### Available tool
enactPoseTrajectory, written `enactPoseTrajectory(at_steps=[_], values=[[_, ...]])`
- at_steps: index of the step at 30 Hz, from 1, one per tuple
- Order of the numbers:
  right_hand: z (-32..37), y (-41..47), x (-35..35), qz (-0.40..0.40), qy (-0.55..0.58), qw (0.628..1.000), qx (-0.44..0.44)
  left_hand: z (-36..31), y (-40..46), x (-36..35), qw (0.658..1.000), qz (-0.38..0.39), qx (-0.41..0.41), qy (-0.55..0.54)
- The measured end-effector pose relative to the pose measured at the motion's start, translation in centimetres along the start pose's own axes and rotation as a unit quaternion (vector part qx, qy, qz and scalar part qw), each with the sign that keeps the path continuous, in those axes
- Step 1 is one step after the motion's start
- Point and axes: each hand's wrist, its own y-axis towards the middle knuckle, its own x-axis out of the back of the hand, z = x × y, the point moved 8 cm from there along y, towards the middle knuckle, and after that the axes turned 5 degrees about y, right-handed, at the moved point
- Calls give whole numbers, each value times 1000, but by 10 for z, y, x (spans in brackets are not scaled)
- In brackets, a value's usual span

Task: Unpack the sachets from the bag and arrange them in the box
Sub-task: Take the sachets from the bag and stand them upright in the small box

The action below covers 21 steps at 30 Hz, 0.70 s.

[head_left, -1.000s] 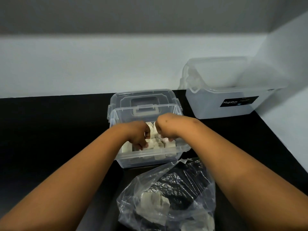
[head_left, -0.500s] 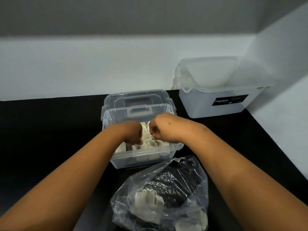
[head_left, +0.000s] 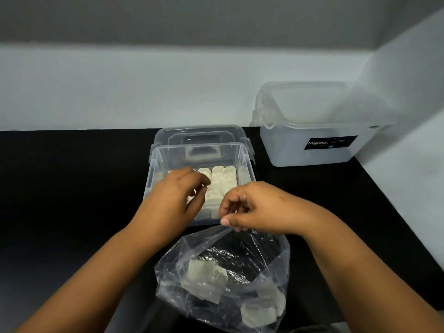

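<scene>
- So the clear plastic box (head_left: 245, 162) sits open on the black counter (head_left: 72, 188), and there are already rows of white sachets (head_left: 219, 182) packed in it, mostly toward the right and middle of the floor.
- Left hand (head_left: 175, 198) is over the box's left half, fingers loosely curled with small gaps between them. Doesn't look like it's gripping anything, though the fingertips are right by the sachets so I can't tell if they touch.
- Right hand (head_left: 254, 209) hovers at the box's near edge, right above the mouth of the bag (head_left: 271, 260). Fingers curled in, thumb sticking out toward the bag's top edge. Can't tell whether it's actually pinching the plastic or just brushing it.
- The bag is a clear crumpled thing sitting just in front of the box, mouth open toward the box. A few more sachets in the bag (head_left: 204, 277) are still in there, one clump on the left and another down at the bottom right.
- The box's lid (head_left: 199, 134) lies flat right behind it, touching.
- Off to the right by the wall corner there's a bigger translucent tub (head_left: 312, 152) with a black "Megabox" label, well apart from the rest.
</scene>
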Motion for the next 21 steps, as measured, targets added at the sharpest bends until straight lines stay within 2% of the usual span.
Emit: enactPoseTrajectory(at_steps=[5,10,13,17,21], values=[[-47,-1,-40,54,25,996,-66,-13,-53,-38,989,134,-62,18],[-83,10,-74,54,-10,993,-101,-6,-93,-69,971,223,-62,63],[-91,15,-92,20,-40,993,-110,-1,-111,-81,962,240,-62,110],[-89,21,-105,-56,-56,992,-101,6,-123,-91,963,224,-40,146],[-81,25,-120,-51,-80,992,-79,9,-129,-91,966,205,-11,159]])
